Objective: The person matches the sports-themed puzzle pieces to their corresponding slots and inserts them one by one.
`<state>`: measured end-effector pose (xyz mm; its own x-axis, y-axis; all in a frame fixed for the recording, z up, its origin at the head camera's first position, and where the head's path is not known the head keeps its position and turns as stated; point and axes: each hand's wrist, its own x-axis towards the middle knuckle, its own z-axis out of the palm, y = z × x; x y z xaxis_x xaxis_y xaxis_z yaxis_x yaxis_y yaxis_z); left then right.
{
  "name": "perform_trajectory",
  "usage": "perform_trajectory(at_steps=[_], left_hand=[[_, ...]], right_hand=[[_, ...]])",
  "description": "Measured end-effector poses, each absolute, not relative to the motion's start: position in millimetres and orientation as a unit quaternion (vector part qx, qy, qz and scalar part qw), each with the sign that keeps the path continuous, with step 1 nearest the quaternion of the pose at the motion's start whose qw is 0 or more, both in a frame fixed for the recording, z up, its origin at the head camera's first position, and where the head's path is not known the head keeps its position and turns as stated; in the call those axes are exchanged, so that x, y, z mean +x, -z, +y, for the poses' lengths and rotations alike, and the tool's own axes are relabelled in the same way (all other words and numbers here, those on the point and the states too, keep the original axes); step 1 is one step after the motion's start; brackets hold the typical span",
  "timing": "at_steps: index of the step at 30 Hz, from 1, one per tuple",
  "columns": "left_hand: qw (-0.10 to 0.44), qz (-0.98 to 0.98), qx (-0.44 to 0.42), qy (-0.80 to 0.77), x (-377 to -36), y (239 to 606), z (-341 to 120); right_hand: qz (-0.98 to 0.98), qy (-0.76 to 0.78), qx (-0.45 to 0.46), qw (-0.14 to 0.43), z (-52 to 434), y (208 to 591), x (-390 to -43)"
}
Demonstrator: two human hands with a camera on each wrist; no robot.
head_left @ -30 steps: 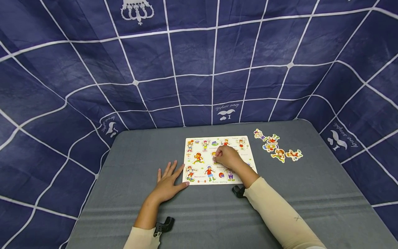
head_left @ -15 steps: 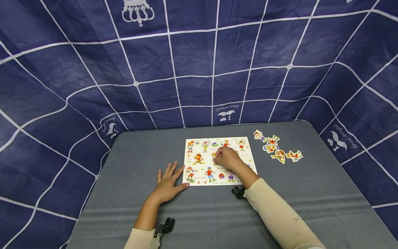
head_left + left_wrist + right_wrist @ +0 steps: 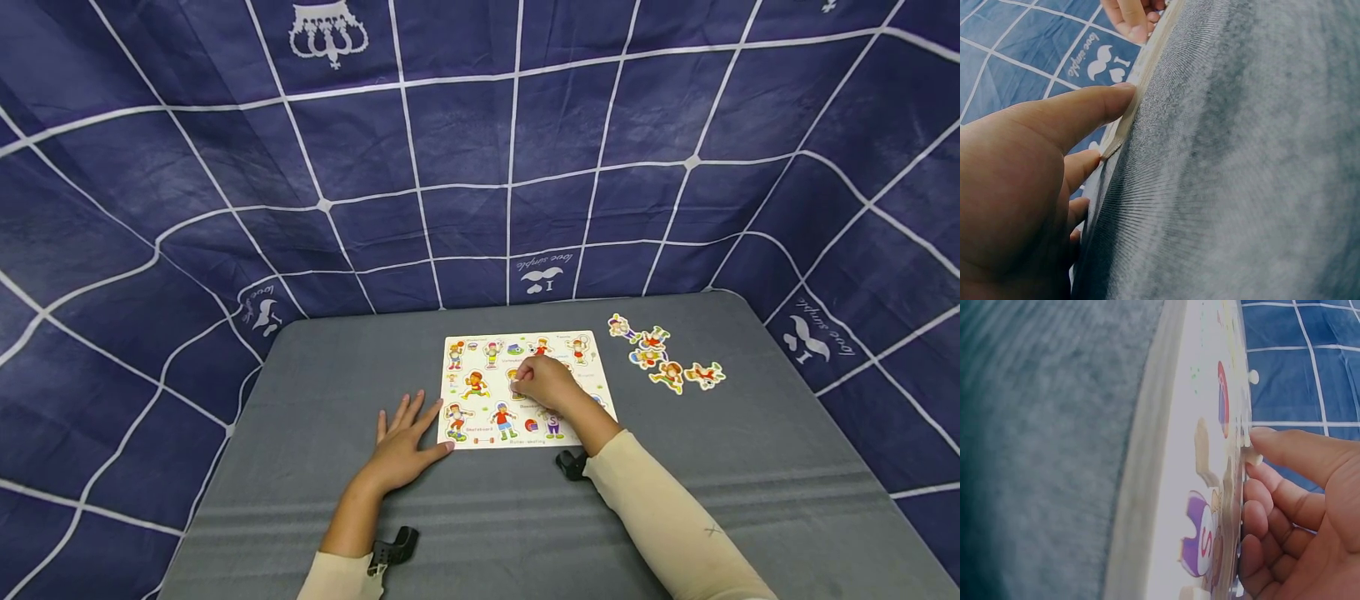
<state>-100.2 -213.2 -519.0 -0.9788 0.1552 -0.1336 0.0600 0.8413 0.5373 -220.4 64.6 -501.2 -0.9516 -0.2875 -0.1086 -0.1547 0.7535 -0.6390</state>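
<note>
A puzzle piece's peg (image 3: 1252, 459) is pinched by the right hand (image 3: 546, 382); the puzzle board (image 3: 480, 408) is steadied by the flat, open left hand (image 3: 403, 446), lest it be dragged along.

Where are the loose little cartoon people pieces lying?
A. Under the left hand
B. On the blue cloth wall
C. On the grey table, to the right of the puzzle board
C: the loose pieces lie in a cluster on the grey table, right of the puzzle board, apart from both hands.
</note>
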Motion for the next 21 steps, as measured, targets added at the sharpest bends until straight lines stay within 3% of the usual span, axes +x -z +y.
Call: perform_trajectory(at_steps=[11,21], left_hand=[[0.090,0.955,0.058,-0.276,-101.1,520.3,-212.9],[0.091,0.956,0.058,-0.274,-100.9,520.5,-214.0]], right_hand=[[0.911,0.378,-0.102,0.130,71.1,491.7,-218.5],[0.868,0.478,-0.099,0.091,86.3,487.5,-218.8]])
